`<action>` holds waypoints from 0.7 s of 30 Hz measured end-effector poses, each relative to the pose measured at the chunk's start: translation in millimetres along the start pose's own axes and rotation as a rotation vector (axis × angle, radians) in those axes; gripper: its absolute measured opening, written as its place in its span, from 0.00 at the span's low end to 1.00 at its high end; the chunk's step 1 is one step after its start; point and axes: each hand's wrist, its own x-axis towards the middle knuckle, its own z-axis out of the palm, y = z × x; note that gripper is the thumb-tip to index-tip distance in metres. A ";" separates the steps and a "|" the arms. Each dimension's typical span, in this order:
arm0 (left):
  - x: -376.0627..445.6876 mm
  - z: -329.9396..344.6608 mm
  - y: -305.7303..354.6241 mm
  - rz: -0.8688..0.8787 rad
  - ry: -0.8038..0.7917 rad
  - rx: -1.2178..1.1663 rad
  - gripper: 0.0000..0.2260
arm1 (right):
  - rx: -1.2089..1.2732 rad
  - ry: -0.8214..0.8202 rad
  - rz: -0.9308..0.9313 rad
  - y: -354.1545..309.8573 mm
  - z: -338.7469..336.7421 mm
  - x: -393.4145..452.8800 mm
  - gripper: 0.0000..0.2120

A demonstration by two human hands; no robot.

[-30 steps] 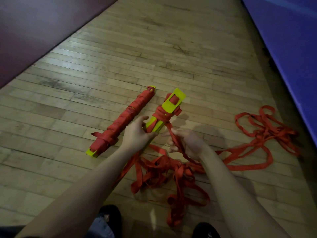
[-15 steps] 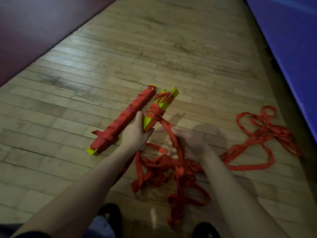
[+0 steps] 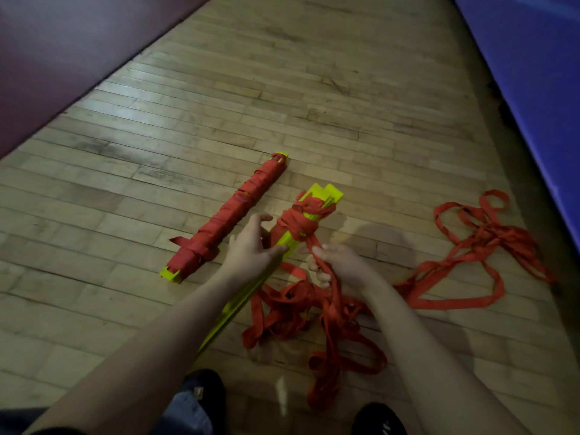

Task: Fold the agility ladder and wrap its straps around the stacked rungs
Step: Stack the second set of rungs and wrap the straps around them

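Worn wooden plank floor point(image 3: 219, 98), maroon mat point(image 3: 62, 42) at left, blue mat point(image 3: 533, 73) at right.

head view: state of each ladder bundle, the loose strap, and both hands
finished bundle: fully wrapped in red strap, lying on the floor
stacked rungs: wrapped only near the far end, yellow exposed below
loose strap: unwound, tangled on the floor
left hand: on the stacked rungs, fingers partly spread
right hand: gripping the strap that leads off the wraps
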 end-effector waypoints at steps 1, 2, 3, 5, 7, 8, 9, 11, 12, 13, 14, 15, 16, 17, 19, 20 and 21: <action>0.3 0.7 3.0 0.020 0.054 0.047 0.28 | -0.061 0.015 -0.011 -0.2 1.9 1.1 0.09; 0.5 1.2 6.5 0.040 0.094 0.088 0.28 | -0.133 0.032 -0.022 -1.3 4.2 2.0 0.09; 0.5 2.3 9.4 0.050 0.124 0.123 0.27 | -0.207 0.047 -0.030 -2.7 6.4 3.0 0.10; -0.8 3.7 11.6 0.050 0.170 0.159 0.23 | -0.309 0.052 -0.059 -5.5 10.3 5.0 0.12; -1.1 3.3 11.5 0.018 0.211 0.151 0.21 | -0.343 0.029 -0.107 -8.8 13.0 4.3 0.12; -0.9 2.1 12.1 0.005 0.220 0.152 0.20 | -0.343 0.019 -0.127 -10.0 13.7 4.1 0.12; -0.1 0.8 13.0 -0.002 0.225 0.159 0.19 | -0.331 0.009 -0.139 -11.1 14.3 4.1 0.12; 1.0 -1.6 15.8 0.004 0.220 0.181 0.17 | -0.266 -0.010 -0.140 -11.9 13.6 3.9 0.13; 1.8 -2.9 17.4 0.022 0.208 0.209 0.17 | -0.213 -0.024 -0.139 -12.1 13.5 3.9 0.14; 2.6 -3.7 17.7 0.050 0.194 0.243 0.17 | -0.152 -0.041 -0.141 -12.3 13.7 4.0 0.15; 3.8 -4.3 16.9 0.080 0.179 0.263 0.17 | -0.093 -0.058 -0.142 -13.1 14.2 3.6 0.15; 5.1 -5.1 14.5 0.099 0.157 0.248 0.18 | -0.046 -0.070 -0.142 -13.8 14.5 4.0 0.15; 6.1 -6.2 12.6 0.109 0.127 0.201 0.19 | -0.012 -0.080 -0.139 -14.9 14.4 3.8 0.16; 6.8 -6.9 10.4 0.118 0.092 0.144 0.19 | 0.014 -0.091 -0.130 -16.1 14.1 3.4 0.17; 5.1 -6.2 9.5 0.146 0.062 0.098 0.20 | 0.054 -0.104 -0.107 -18.4 11.4 1.7 0.18; 3.4 -5.2 10.6 0.157 0.074 0.109 0.20 | 0.074 -0.098 -0.101 -18.7 9.4 0.2 0.18; 2.4 -4.6 11.2 0.167 0.105 0.125 0.20 | 0.092 -0.081 -0.104 -18.0 7.8 -0.6 0.18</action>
